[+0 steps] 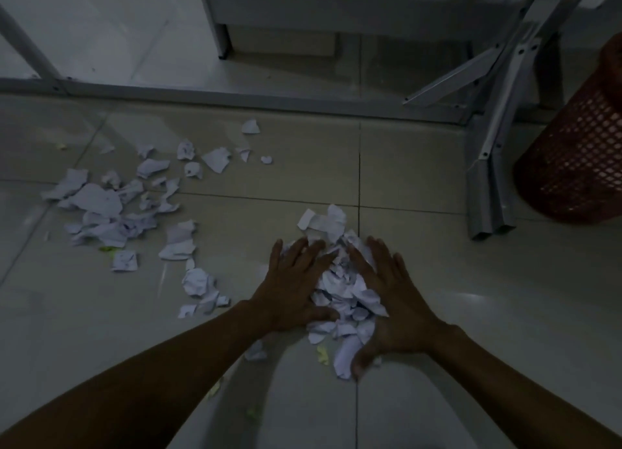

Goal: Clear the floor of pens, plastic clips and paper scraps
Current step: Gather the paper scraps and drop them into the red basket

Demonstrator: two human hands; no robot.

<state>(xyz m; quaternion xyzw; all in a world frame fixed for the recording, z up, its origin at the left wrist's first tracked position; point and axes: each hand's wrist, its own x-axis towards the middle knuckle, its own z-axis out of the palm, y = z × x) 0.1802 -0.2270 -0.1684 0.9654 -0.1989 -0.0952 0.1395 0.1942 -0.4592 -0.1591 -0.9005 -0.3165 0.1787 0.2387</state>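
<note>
**White paper scraps gathered between two flat hands**

White torn paper sits in a heap (343,290) on the pale tiled floor (437,165), pressed between both hands. The left hand (292,290) lies flat on the heap's left side, fingers spread and pointing away from the person. The right hand (393,310) lies flat on its right side, fingers also spread, thumb down near the lowest scraps. Neither hand is closed around anything; both are open, palms down against the paper.

More loose scraps (111,209) are scattered well apart to the left, across several tiles, with a few small yellowish bits among them. A smaller cluster (202,287) lies just left of the left wrist.

At the right edge stands a red mesh basket (572,152). Beside it, grey metal desk legs (491,179) rest on the floor, and a grey rail (235,95) runs across the tiles beyond the scraps.
</note>
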